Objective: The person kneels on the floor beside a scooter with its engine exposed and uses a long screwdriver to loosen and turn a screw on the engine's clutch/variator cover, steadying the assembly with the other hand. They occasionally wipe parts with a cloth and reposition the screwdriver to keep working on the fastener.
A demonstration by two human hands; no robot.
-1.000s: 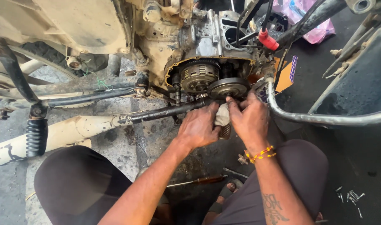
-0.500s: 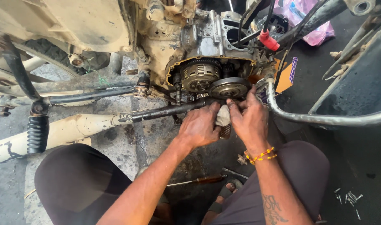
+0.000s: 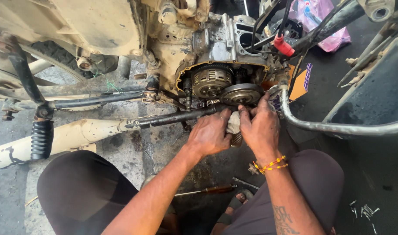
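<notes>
An opened motorcycle engine (image 3: 216,52) stands in front of me, its side cover off. A toothed clutch drum (image 3: 212,81) sits beside a smaller round metal disc (image 3: 241,93). My left hand (image 3: 209,134) and my right hand (image 3: 260,127) are pressed together just below that disc. Between them they hold a dirty white rag (image 3: 233,122), with a ribbed metal part (image 3: 236,139) showing under it. The fingertips of my right hand touch the lower edge of the disc. A beaded bracelet (image 3: 270,165) is on my right wrist.
A dark rod (image 3: 173,118) runs left from my hands past a cream exhaust pipe (image 3: 64,137). A bent grey frame tube (image 3: 338,127) passes on the right. A screwdriver (image 3: 207,190) lies on the floor between my knees. Loose screws (image 3: 364,212) lie lower right.
The view has drifted slightly. Both hands stay clasped on the rag below the disc with hardly any movement.
</notes>
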